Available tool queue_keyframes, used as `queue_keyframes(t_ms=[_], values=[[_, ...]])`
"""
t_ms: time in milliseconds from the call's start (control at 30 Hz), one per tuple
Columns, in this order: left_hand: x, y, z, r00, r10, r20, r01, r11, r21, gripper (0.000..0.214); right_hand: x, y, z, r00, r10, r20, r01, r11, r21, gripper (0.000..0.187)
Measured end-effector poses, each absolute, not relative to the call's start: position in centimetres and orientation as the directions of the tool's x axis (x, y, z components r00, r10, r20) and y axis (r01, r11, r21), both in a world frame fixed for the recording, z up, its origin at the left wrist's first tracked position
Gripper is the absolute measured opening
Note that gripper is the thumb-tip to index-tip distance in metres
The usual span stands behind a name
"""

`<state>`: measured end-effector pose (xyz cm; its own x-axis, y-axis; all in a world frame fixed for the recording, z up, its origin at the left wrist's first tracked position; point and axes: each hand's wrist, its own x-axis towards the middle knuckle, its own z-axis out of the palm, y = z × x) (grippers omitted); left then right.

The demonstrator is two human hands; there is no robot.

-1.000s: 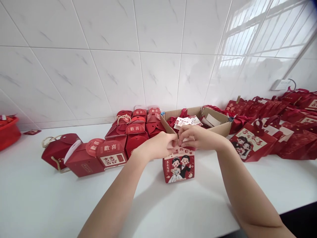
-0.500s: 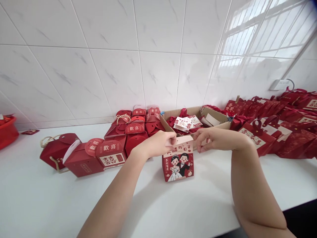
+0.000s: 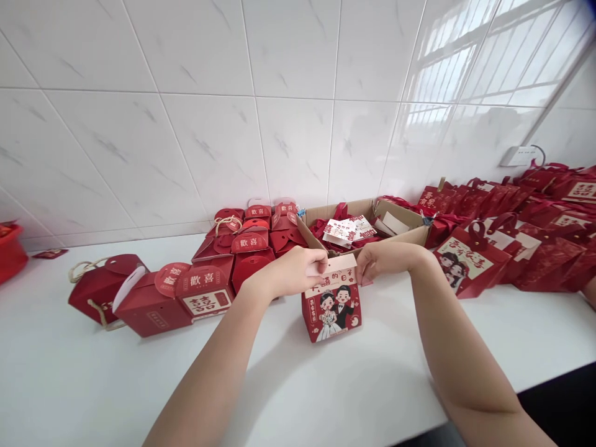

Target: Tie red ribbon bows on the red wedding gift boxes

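A red gift box (image 3: 331,313) printed with a cartoon bride and groom stands on the white table in front of me. It has a pale folded top strip. My left hand (image 3: 305,268) is closed on the top left of the box, thumb and fingers pinching the strip. At the top right edge, my right hand (image 3: 379,261) is closed too, its fingertips pressed against the box's side. The backs of my hands partly hide the fingers. Just behind the box sits an open cardboard carton (image 3: 410,239) with white and red cards (image 3: 347,231) in it.
Several red boxes (image 3: 209,288) stand grouped at left, beside a box with a rope handle (image 3: 105,288). Rows of red gift bags (image 3: 472,257) with ribbon handles fill the right. A red basin (image 3: 12,254) is at far left. Part of a person's skin (image 3: 590,288) shows at the right edge.
My right hand has come in to the box's right edge and closed there; before, it was slightly apart. The box is tilted a little. The view has shifted slightly.
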<state>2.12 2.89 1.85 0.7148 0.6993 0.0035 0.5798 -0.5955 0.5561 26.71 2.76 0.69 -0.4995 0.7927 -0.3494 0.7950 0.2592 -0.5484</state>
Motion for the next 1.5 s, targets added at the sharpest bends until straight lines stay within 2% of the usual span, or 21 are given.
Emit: queue_keyframes(t_ms=[200, 267, 333, 400, 467, 633, 733, 900, 967, 1100, 1200, 1267, 1400, 1500], values=[[1.9, 2.9, 1.8, 0.722, 0.691, 0.010, 0.588, -0.622, 0.517, 0.010, 27.1, 2.0, 1.2, -0.471, 0.811, -0.346, 0.829, 0.273, -0.489, 0.018], [1.8, 3.0, 1.6, 0.730, 0.683, 0.006, 0.579, -0.624, 0.526, 0.007, 26.9, 0.7, 2.3, -0.550, 0.800, -0.237, 0.753, 0.353, -0.555, 0.015], [1.8, 3.2, 1.5, 0.736, 0.677, -0.001, 0.573, -0.621, 0.535, 0.005, 26.2, -0.5, 3.2, -0.619, 0.783, -0.063, 0.642, 0.458, -0.614, 0.018], [1.7, 3.3, 1.4, 0.732, 0.681, -0.013, 0.578, -0.611, 0.542, 0.005, 25.1, -1.0, 3.6, -0.638, 0.766, 0.075, 0.578, 0.541, -0.611, 0.019], [1.7, 3.3, 1.3, 0.733, 0.680, -0.020, 0.573, -0.601, 0.557, 0.006, 23.9, -0.7, 3.4, -0.634, 0.762, 0.131, 0.574, 0.578, -0.580, 0.017], [1.8, 3.3, 1.2, 0.747, 0.664, -0.032, 0.564, -0.609, 0.558, 0.002, 22.5, 1.3, 1.6, -0.599, 0.791, 0.127, 0.611, 0.554, -0.566, 0.014], [1.8, 3.2, 1.1, 0.704, 0.710, -0.034, 0.618, -0.588, 0.522, 0.010, 22.6, 1.7, 1.4, -0.592, 0.797, 0.118, 0.612, 0.540, -0.578, 0.013], [1.8, 3.0, 1.2, 0.667, 0.743, -0.060, 0.651, -0.542, 0.531, 0.017, 22.7, 1.4, 1.5, -0.568, 0.814, 0.125, 0.627, 0.526, -0.575, 0.011], [1.8, 2.9, 1.3, 0.664, 0.745, -0.065, 0.654, -0.538, 0.532, 0.019, 22.5, 1.3, 1.5, -0.553, 0.819, 0.151, 0.626, 0.528, -0.574, 0.006], [2.0, 2.8, 1.2, 0.685, 0.728, -0.038, 0.608, -0.542, 0.581, 0.027, 22.2, 1.2, 1.3, -0.523, 0.830, 0.194, 0.642, 0.533, -0.550, 0.012], [2.4, 2.7, 1.0, 0.710, 0.703, -0.026, 0.537, -0.518, 0.666, 0.031, 22.1, 1.0, 1.5, -0.535, 0.829, 0.166, 0.652, 0.529, -0.543, 0.011], [2.6, 2.7, 0.9, 0.720, 0.694, -0.016, 0.504, -0.507, 0.700, 0.026, 22.3, 0.9, 1.8, -0.556, 0.819, 0.141, 0.650, 0.534, -0.540, 0.010], [2.8, 2.6, 0.7, 0.721, 0.693, -0.017, 0.514, -0.517, 0.684, 0.017, 23.6, 0.7, 2.5, -0.610, 0.790, 0.069, 0.619, 0.529, -0.581, 0.014], [2.8, 2.7, 0.6, 0.727, 0.686, -0.009, 0.506, -0.528, 0.682, 0.016, 24.4, 0.4, 2.9, -0.587, 0.808, -0.051, 0.652, 0.434, -0.622, 0.023]])
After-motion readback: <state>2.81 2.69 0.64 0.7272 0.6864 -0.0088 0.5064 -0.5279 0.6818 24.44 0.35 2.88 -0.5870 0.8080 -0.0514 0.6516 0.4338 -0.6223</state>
